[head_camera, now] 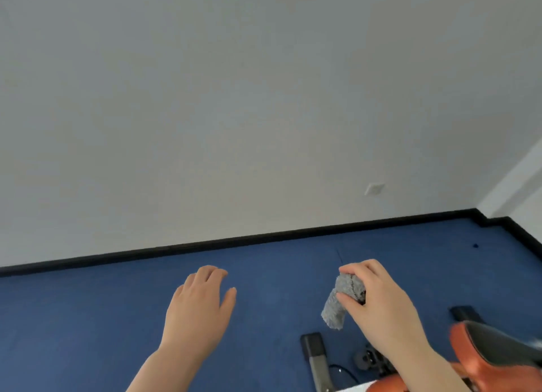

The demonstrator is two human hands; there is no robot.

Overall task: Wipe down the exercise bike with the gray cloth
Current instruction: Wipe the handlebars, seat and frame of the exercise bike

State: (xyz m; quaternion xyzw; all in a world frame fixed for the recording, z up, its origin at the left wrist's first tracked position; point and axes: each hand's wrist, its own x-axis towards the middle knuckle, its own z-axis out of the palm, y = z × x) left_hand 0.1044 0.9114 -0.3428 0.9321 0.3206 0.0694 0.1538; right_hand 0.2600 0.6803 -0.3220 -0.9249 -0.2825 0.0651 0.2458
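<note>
My right hand (pixel 381 306) grips a bunched gray cloth (pixel 340 300), whose loose end hangs down below my fingers. It hovers above the blue floor, just left of the exercise bike. Only part of the bike shows at the bottom right: an orange and black saddle (pixel 495 350) and a gray base bar (pixel 315 353) with a black cable beside it. My left hand (pixel 199 309) is held out over the floor, fingers relaxed, holding nothing.
Blue carpet (pixel 88 318) covers the floor up to a black skirting board (pixel 234 242) under a white wall. A white wall socket (pixel 374 188) sits low on the wall. The room corner is at the far right.
</note>
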